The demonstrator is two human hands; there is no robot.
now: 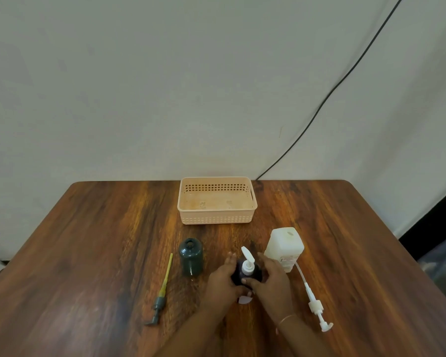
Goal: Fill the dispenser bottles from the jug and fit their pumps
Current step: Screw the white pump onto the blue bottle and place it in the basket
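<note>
Both hands, left [223, 278] and right [269, 276], clasp a dark bottle [238, 273] with white pump [247, 261] near the table's [88, 253] middle; fingers hide its body, lower label unreadable.

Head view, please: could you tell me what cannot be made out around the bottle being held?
- Dark bottle in the head view: its body and fill level are hidden by the left hand and right hand.
- Jug label: too small to read.
- Green bottle: its contents cannot be seen through the dark plastic.
- Forearms: cut off by the bottom edge.
</note>
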